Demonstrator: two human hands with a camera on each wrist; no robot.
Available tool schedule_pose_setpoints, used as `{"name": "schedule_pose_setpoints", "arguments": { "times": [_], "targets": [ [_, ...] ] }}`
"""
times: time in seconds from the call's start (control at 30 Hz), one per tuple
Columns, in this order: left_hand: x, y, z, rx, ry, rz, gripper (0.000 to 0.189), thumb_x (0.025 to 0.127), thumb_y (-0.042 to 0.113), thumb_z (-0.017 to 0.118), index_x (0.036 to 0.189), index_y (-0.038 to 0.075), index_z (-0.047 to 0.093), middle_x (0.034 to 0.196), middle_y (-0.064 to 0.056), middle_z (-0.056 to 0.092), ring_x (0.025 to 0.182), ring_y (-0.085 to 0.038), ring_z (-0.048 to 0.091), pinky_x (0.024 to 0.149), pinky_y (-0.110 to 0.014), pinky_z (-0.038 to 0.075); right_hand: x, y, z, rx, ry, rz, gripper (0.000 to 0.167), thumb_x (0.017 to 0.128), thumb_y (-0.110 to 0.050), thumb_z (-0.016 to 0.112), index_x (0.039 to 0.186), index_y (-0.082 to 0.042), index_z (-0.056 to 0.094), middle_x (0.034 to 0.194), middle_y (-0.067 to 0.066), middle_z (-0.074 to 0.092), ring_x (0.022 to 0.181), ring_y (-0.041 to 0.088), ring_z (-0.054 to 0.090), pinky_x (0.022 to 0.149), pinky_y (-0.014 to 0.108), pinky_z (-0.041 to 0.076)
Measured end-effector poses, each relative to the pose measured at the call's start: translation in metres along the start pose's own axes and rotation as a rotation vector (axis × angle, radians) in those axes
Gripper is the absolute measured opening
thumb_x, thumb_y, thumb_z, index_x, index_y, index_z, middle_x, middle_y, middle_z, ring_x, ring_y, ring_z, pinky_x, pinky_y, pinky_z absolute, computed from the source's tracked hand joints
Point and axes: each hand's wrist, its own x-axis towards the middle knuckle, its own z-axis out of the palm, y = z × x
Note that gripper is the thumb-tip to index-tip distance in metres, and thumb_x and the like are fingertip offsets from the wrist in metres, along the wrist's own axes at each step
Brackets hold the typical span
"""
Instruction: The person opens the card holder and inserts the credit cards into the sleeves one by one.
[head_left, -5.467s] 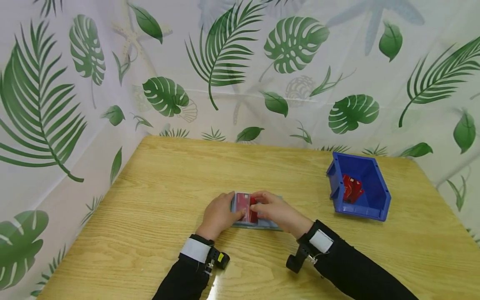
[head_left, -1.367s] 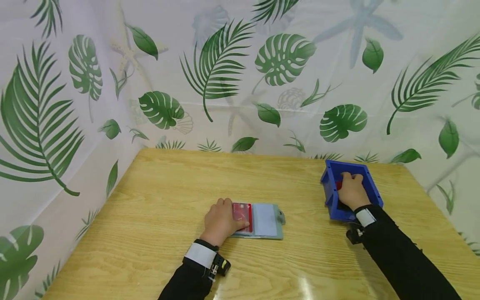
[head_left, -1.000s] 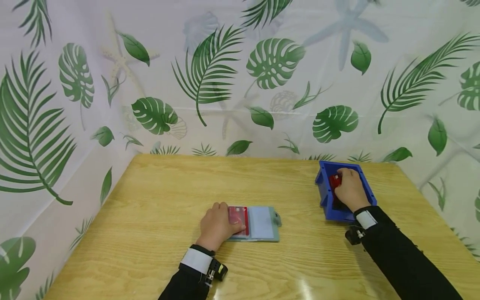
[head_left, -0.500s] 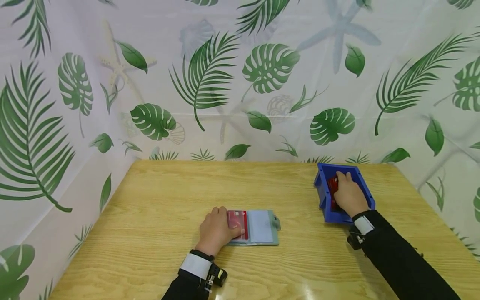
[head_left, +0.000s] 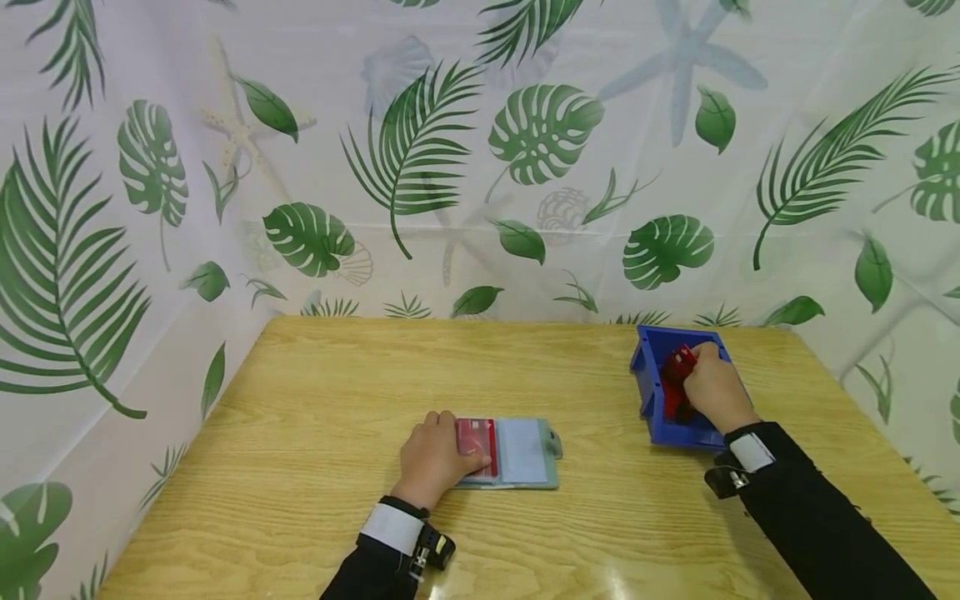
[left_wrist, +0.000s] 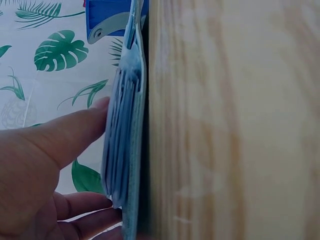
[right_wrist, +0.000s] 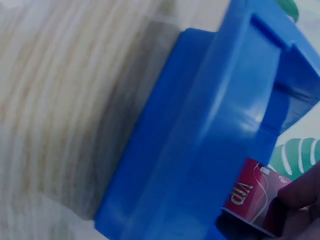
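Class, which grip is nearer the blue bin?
Right. The right grip is partly inside the blue bin; the left grip is well left of it, on the card holder.

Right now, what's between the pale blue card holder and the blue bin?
Just bare wooden tabletop: in the head view, nothing lies between the pale blue card holder and the blue bin.

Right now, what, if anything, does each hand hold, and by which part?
Right hand: a red card, by one edge. Left hand: the open card holder, by its left side.
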Motion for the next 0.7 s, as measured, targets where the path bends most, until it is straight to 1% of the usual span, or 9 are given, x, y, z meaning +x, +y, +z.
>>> {"name": "schedule_pose_setpoints", "arguments": {
  "times": [0.13,0.2,0.27,0.33,0.43,0.5,0.57,0.63,0.7],
  "targets": [
    [0.002,-0.001,-0.004,-0.025,-0.037,-0.011,0.064,0.071,0.043,0.085,0.109,-0.002,0.059,0.089,-0.01,0.054,0.076,-0.024,0.053,0.061,-0.039,0.047,-0.01,-0.014,-0.014,0.024,0.186,-0.042,0.031,0.097,-0.003,0.038,0.119,0.018,0.04,0.084,0.038,0.059,0.062,0.043,0.06,0.052,0.05,0.047],
    [0.004,-0.003,-0.008,-0.065,-0.072,-0.027,0.062,0.074,0.04,0.084,0.112,-0.003,0.06,0.092,-0.012,0.056,0.078,-0.025,0.054,0.063,-0.039,0.048,-0.019,-0.029,-0.022,0.078,0.293,-0.053,0.031,0.1,-0.007,0.036,0.122,0.015,0.042,0.092,0.04,0.06,0.068,0.047,0.06,0.055,0.053,0.047],
    [0.005,-0.004,-0.013,-0.119,-0.116,-0.047,0.059,0.077,0.035,0.081,0.116,-0.004,0.06,0.096,-0.014,0.059,0.08,-0.026,0.056,0.065,-0.04,0.049,-0.032,-0.05,-0.028,0.161,0.379,-0.088,0.032,0.102,-0.011,0.037,0.124,0.012,0.043,0.096,0.038,0.061,0.069,0.046,0.06,0.054,0.049,0.047],
    [0.005,-0.004,-0.02,-0.149,-0.15,-0.054,0.061,0.08,0.031,0.079,0.122,-0.007,0.057,0.102,-0.019,0.061,0.085,-0.028,0.058,0.07,-0.043,0.05,-0.046,-0.071,-0.03,0.215,0.451,-0.181,0.028,0.102,-0.01,0.04,0.122,0.01,0.044,0.094,0.034,0.064,0.066,0.042,0.059,0.051,0.04,0.047],
    [0.004,0.002,-0.029,-0.196,-0.165,-0.015,0.064,0.085,0.028,0.075,0.131,-0.009,0.05,0.116,-0.026,0.06,0.099,-0.036,0.06,0.081,-0.048,0.051,-0.069,-0.104,-0.026,0.259,0.481,-0.367,0.02,0.099,-0.004,0.048,0.114,0.009,0.049,0.089,0.025,0.068,0.063,0.028,0.059,0.049,0.027,0.044],
    [0.002,0.01,-0.035,-0.269,-0.166,0.041,0.064,0.088,0.029,0.072,0.136,-0.007,0.047,0.126,-0.026,0.056,0.11,-0.039,0.057,0.088,-0.05,0.049,-0.082,-0.121,-0.018,0.307,0.414,-0.451,0.014,0.097,-0.001,0.054,0.108,0.007,0.052,0.089,0.021,0.07,0.061,0.02,0.059,0.048,0.024,0.041],
    [0.001,0.018,-0.04,-0.403,-0.176,0.108,0.056,0.093,0.029,0.067,0.136,-0.002,0.049,0.131,-0.022,0.055,0.117,-0.038,0.055,0.092,-0.05,0.048,-0.093,-0.136,-0.007,0.441,0.239,-0.464,0.01,0.097,-0.001,0.055,0.104,0.005,0.054,0.091,0.019,0.07,0.064,0.013,0.057,0.051,0.024,0.041],
    [0.001,0.028,-0.044,-0.547,-0.198,0.162,0.047,0.096,0.03,0.062,0.133,0.004,0.054,0.131,-0.016,0.058,0.117,-0.033,0.056,0.093,-0.047,0.048,-0.1,-0.148,0.005,0.628,0.017,-0.404,0.01,0.099,-0.004,0.054,0.102,0.005,0.052,0.091,0.019,0.069,0.067,0.01,0.058,0.054,0.024,0.044],
    [0.0,0.037,-0.046,-0.677,-0.217,0.196,0.038,0.098,0.03,0.059,0.127,0.006,0.058,0.124,-0.012,0.062,0.112,-0.029,0.06,0.09,-0.043,0.05,-0.104,-0.157,0.016,0.802,-0.155,-0.316,0.013,0.101,-0.007,0.051,0.101,0.006,0.05,0.091,0.021,0.068,0.074,0.011,0.062,0.061,0.026,0.05]
  ]
}}
